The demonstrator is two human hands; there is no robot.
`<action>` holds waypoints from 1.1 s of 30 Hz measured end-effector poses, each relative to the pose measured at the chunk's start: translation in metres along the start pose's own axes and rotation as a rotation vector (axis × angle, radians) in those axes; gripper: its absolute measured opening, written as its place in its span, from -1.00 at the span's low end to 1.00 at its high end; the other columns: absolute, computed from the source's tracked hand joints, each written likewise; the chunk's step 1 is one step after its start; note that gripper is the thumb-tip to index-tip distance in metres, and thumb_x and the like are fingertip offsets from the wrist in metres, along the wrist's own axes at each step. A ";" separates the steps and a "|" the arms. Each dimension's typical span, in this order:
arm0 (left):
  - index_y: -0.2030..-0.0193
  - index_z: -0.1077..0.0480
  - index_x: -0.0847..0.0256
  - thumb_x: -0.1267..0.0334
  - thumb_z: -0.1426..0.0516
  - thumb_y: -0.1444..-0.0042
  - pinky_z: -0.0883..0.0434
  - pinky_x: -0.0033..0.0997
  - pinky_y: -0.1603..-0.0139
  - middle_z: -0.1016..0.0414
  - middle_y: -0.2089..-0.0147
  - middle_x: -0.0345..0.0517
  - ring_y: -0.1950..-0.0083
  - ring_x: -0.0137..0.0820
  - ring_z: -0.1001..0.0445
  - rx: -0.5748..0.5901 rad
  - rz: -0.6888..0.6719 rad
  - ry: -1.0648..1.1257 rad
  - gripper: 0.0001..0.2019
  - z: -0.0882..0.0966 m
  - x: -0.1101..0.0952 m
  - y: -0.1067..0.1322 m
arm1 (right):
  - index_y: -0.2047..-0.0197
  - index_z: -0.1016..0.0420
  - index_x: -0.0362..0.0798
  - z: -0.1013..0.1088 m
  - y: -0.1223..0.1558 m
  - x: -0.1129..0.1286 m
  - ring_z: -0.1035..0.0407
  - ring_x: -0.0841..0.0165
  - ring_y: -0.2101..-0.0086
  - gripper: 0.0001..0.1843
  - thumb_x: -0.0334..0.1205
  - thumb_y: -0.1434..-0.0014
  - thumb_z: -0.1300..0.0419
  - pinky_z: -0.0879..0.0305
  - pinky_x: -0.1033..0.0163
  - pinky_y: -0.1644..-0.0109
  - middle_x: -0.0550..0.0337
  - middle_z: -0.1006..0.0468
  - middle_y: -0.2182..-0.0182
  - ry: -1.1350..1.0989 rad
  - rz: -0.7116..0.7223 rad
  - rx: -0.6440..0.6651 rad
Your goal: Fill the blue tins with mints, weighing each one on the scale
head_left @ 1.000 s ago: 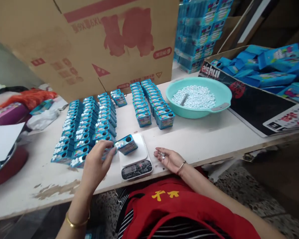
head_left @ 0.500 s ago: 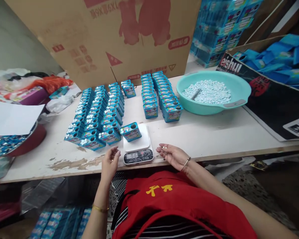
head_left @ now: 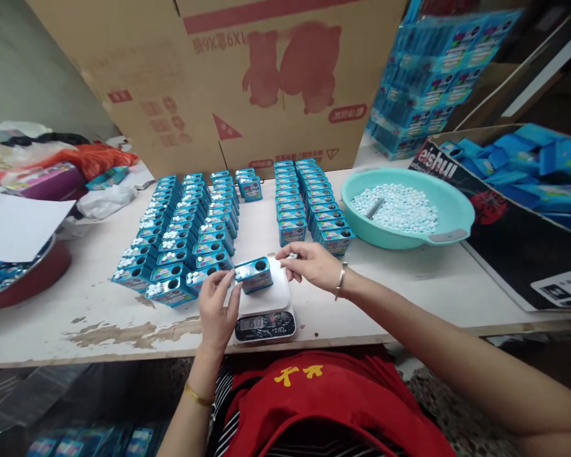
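Note:
A small blue candy box (head_left: 255, 279) with a dark round hole in its top stands on the white kitchen scale (head_left: 265, 324). A few white candies lie on the box's left end. My left hand (head_left: 219, 310) has its thumb and forefinger closed at that end, touching the box. Just right of the box, my right hand (head_left: 309, 265) is closed, with small white candies showing between its fingers. Further right, a turquoise basin (head_left: 390, 238) contains many pale candies (head_left: 404, 206) and a grey scoop (head_left: 375, 208).
Rows of blue boxes topped with candies (head_left: 174, 238) fill the table's left; other rows (head_left: 309, 200) stand mid-table. A large carton (head_left: 209, 82) rises behind. Right is a box of blue packs (head_left: 528, 158); left, a red bowl (head_left: 52, 266) under white paper.
Both hands have moved up and inward to the box on the scale. My left hand now touches its left end; my right has come near its right end. The view has shifted slightly.

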State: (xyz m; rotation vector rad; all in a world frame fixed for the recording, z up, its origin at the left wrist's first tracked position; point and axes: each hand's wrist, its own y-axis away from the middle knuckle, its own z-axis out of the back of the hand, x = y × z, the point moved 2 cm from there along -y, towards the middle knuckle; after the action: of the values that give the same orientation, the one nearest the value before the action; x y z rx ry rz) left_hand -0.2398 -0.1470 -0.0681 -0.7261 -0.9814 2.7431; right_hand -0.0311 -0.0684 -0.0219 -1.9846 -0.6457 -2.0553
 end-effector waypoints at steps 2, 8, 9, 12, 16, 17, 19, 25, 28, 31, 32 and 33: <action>-0.05 -0.38 0.13 0.26 -0.10 -0.16 -0.29 -0.17 -0.03 -0.38 -0.01 0.05 -0.02 -0.24 -0.34 -0.012 -0.055 -0.110 -0.70 0.001 -0.003 0.000 | 0.35 -0.46 -0.16 -0.008 -0.017 0.017 -0.20 0.52 0.69 -0.89 -0.48 -0.06 -0.12 -0.10 0.38 0.55 0.35 -0.36 0.75 0.218 0.035 0.056; -0.07 -0.38 0.12 0.30 -0.07 -0.18 -0.17 -0.14 -0.09 -0.35 -0.15 0.06 -0.14 -0.18 -0.28 0.060 -0.117 -0.192 -0.69 -0.011 -0.016 -0.004 | 0.27 -0.53 -0.15 -0.032 -0.044 0.031 -0.35 0.45 0.49 -0.81 -0.49 -0.08 -0.12 -0.19 0.34 0.33 0.25 -0.45 0.59 0.816 0.146 0.201; -0.07 -0.38 0.13 0.31 -0.06 -0.18 -0.17 -0.16 -0.09 -0.35 -0.15 0.07 -0.14 -0.19 -0.27 0.067 -0.127 -0.180 -0.69 -0.013 -0.019 -0.006 | 0.24 -0.53 -0.15 -0.034 -0.046 0.031 -0.36 0.44 0.43 -0.80 -0.47 -0.08 -0.13 -0.20 0.34 0.29 0.21 -0.48 0.52 0.883 0.177 0.217; -0.05 -0.39 0.14 0.34 -0.05 -0.19 -0.18 -0.18 -0.08 -0.36 -0.14 0.07 -0.14 -0.22 -0.28 0.062 -0.135 -0.141 -0.70 -0.020 -0.024 -0.010 | 0.15 -0.52 -0.16 -0.038 -0.049 0.029 -0.36 0.39 0.29 -0.77 -0.42 -0.09 -0.16 -0.19 0.33 0.20 0.10 -0.53 0.33 1.000 0.227 0.249; -0.03 -0.40 0.14 0.35 -0.06 -0.19 -0.18 -0.20 -0.07 -0.40 -0.10 0.06 -0.13 -0.25 -0.30 0.012 -0.105 -0.097 -0.72 -0.024 -0.026 -0.011 | 0.07 -0.47 -0.19 -0.041 -0.050 0.028 -0.35 0.37 0.23 -0.71 -0.41 -0.10 -0.18 -0.19 0.32 0.16 0.04 -0.52 0.25 1.025 0.234 0.273; -0.02 -0.41 0.14 0.34 -0.06 -0.19 -0.18 -0.20 -0.07 -0.41 -0.10 0.05 -0.12 -0.25 -0.30 0.004 -0.095 -0.092 -0.73 -0.024 -0.026 -0.011 | 0.08 -0.47 -0.20 -0.041 -0.049 0.028 -0.34 0.37 0.23 -0.72 -0.42 -0.10 -0.18 -0.19 0.31 0.15 0.04 -0.52 0.24 1.022 0.244 0.275; -0.01 -0.41 0.13 0.34 -0.07 -0.18 -0.17 -0.19 -0.07 -0.41 -0.10 0.04 -0.13 -0.25 -0.30 0.003 -0.081 -0.090 -0.74 -0.026 -0.027 -0.011 | 0.10 -0.47 -0.21 -0.040 -0.046 0.030 -0.34 0.39 0.26 -0.74 -0.43 -0.10 -0.17 -0.20 0.30 0.15 0.03 -0.51 0.24 1.006 0.259 0.263; -0.08 -0.37 0.13 0.32 -0.06 -0.19 -0.12 -0.10 -0.11 -0.32 -0.21 0.04 -0.19 -0.18 -0.23 0.114 -0.101 -0.146 -0.69 -0.029 -0.035 -0.019 | 0.16 -0.46 -0.19 -0.003 -0.035 0.039 -0.30 0.52 0.49 -0.81 -0.41 -0.13 -0.13 -0.24 0.33 0.35 0.13 -0.49 0.31 0.728 0.215 0.142; -0.11 -0.33 0.16 0.30 -0.08 -0.18 -0.13 -0.08 -0.13 -0.29 -0.21 0.07 -0.22 -0.17 -0.22 0.098 -0.085 -0.126 -0.66 -0.022 -0.035 -0.022 | 0.17 -0.46 -0.16 0.051 -0.028 0.038 -0.34 0.49 0.51 -0.78 -0.23 -0.14 -0.16 -0.25 0.33 0.42 0.17 -0.49 0.39 0.551 0.193 -0.010; -0.04 -0.37 0.16 0.31 -0.12 -0.15 -0.16 -0.10 -0.16 -0.36 -0.13 0.05 -0.17 -0.22 -0.29 0.025 -0.027 -0.070 -0.70 -0.006 -0.029 -0.020 | 0.16 -0.47 -0.14 0.131 -0.021 0.031 -0.36 0.44 0.46 -0.70 -0.10 -0.12 -0.18 -0.27 0.27 0.34 0.10 -0.51 0.36 0.640 0.141 -0.330; -0.02 -0.38 0.16 0.33 -0.12 -0.15 -0.18 -0.11 -0.16 -0.38 -0.09 0.04 -0.15 -0.24 -0.31 -0.002 0.001 -0.053 -0.72 0.000 -0.025 -0.017 | 0.17 -0.48 -0.14 0.160 -0.018 0.026 -0.37 0.41 0.44 -0.70 -0.09 -0.13 -0.17 -0.26 0.24 0.30 0.07 -0.51 0.37 0.750 0.089 -0.465; 0.00 -0.39 0.17 0.34 -0.12 -0.15 -0.21 -0.13 -0.15 -0.39 -0.06 0.03 -0.12 -0.26 -0.33 -0.027 0.034 -0.038 -0.74 0.006 -0.021 -0.014 | 0.19 -0.48 -0.11 0.190 -0.017 0.019 -0.38 0.38 0.38 -0.73 -0.09 -0.16 -0.15 -0.25 0.20 0.24 0.06 -0.50 0.38 0.880 0.003 -0.567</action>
State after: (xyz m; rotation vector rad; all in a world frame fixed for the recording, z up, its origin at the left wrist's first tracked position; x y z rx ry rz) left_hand -0.2246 -0.1459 -0.0469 -0.7037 -1.0244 2.7878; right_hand 0.1296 0.0348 -0.0063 -1.0012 0.1397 -2.9687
